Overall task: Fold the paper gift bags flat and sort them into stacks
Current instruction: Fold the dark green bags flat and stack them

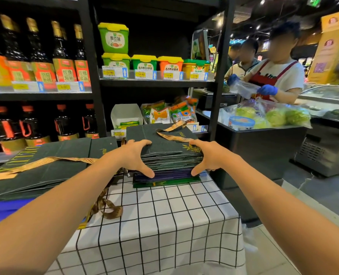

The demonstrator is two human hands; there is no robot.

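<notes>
Squaring-up step: left hand [133, 156] and right hand [210, 157] clamp the centre-frame stack of folded bags [168, 155], thumbs low, fingers on top; next probably nudge edges flush.

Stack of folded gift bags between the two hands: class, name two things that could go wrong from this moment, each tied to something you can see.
1. The left hand and right hand grip the small stack only by its sides; its layers look uneven, so the lower purple bags might slide out if lifted.
2. The loose ribbon handle on top could snag or crumple under the next bag.
</notes>
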